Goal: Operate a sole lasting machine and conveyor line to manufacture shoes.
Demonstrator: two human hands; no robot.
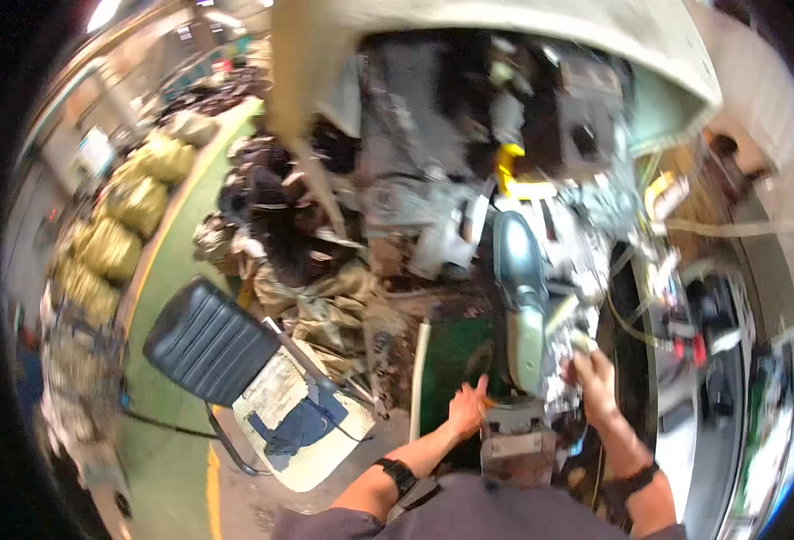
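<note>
My left hand (465, 410) sits low in the middle with its thumb up and fingers curled against a grey metal block (515, 443). A small orange bit shows by the thumb, and blur hides what the hand grips. My right hand (592, 376) is closed around a small pale part (581, 343) at the side of a long grey-blue metal housing (519, 297). The housing runs away from me between the two hands. Both wrists wear dark bands.
A chair with a dark ribbed backrest (206, 339) and a torn pale seat (300, 416) stands to the left. Beyond it lie dark scrap piles (280, 216) and yellow-green sacks (136, 202) along a green floor strip. Engine-like machinery (469, 135) fills the top, with cables and parts (694, 315) on the right.
</note>
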